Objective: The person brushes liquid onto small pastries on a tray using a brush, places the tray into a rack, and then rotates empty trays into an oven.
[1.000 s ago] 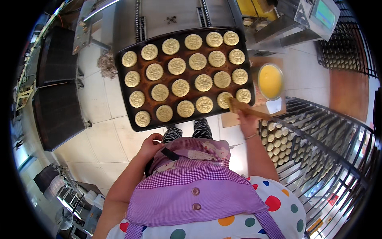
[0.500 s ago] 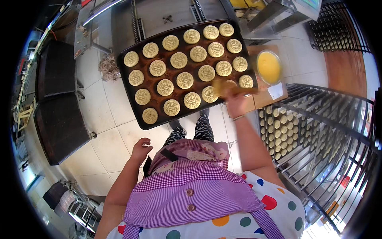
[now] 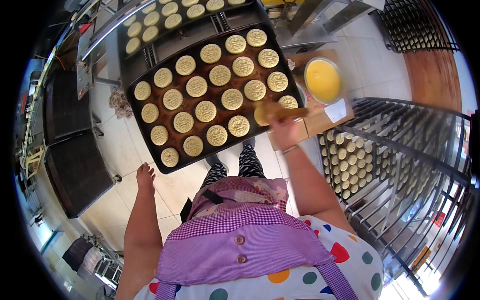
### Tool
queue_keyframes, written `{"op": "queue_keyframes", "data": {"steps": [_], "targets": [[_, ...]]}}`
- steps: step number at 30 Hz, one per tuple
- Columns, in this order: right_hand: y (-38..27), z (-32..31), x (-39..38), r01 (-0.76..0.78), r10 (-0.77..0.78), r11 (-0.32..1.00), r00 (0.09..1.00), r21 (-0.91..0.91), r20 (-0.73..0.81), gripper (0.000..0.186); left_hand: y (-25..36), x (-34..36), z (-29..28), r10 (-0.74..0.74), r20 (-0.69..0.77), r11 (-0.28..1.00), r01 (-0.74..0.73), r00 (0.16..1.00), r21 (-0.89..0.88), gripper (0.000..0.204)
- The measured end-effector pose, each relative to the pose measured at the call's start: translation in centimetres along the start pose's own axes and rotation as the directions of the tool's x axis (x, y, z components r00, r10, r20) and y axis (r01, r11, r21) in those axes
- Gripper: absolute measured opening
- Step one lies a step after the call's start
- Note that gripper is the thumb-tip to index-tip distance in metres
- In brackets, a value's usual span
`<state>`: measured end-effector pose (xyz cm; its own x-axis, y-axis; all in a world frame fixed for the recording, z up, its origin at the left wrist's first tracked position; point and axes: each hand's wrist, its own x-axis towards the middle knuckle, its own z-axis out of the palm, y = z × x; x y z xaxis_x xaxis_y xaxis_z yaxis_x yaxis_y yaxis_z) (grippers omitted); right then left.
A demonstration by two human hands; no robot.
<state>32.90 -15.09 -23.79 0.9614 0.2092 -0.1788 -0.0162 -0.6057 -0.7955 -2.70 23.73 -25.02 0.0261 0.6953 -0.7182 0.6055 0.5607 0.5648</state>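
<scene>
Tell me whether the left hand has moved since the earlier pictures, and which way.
Yes: the left hand has moved left, away from the purple apron and closer to the lower black panel at the left.

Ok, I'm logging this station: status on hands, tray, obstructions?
Right hand holding brush at near-right corner of tray. Left hand empty, apart from tray. Round pastries in rows; brush partly blocks view.

We see pale-yellow pastries (image 3: 205, 111) with raised patterns on a brown-stained black tray (image 3: 165, 117), centre frame, and a blurred golden-brown brush (image 3: 270, 112). Bright yellow liquid (image 3: 322, 80) shows at upper right. Lower centre: black-and-white patterned trousers (image 3: 250, 162), a lilac apron (image 3: 210, 250) checked purple and white, and a white top (image 3: 350, 265) spotted red, blue, green and orange.
</scene>
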Motion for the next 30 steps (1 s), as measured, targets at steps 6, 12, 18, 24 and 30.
{"op": "queue_keyframes", "data": {"steps": [6, 12, 18, 24, 30], "targets": [[3.7, -12.8, 5.8, -0.261, 0.437, 0.801, 0.870, 0.539, -0.228, 0.030, 2.7, -0.8, 3.8, -0.070, 0.060, 0.997, 0.071, 0.996, -0.025, 0.052], [11.0, -9.2, 7.0, -0.590, 0.668, 0.168, 0.657, 0.790, 0.349, 0.041, 2.4, -0.6, 6.7, 0.224, -0.088, 0.945, -0.194, 0.971, 0.265, 0.051], [11.6, -8.2, 5.7, -0.824, 0.661, 0.119, 0.482, 0.554, 0.575, 0.053, 3.0, -1.3, 6.9, 0.029, -0.101, 0.999, -0.026, 0.995, 0.029, 0.055], [6.8, -6.4, 10.6, -0.719, 0.525, 0.308, 0.675, 0.623, 0.519, 0.068, 4.4, -3.4, 7.0, -0.107, 0.197, 0.811, 0.200, 0.975, -0.549, 0.059], [5.1, -2.1, 11.5, -0.423, 0.383, 0.906, 0.843, -0.026, -0.378, 0.069, 4.5, -3.3, 7.0, -0.078, 0.354, 0.721, 0.298, 0.932, -0.626, 0.046]]}}
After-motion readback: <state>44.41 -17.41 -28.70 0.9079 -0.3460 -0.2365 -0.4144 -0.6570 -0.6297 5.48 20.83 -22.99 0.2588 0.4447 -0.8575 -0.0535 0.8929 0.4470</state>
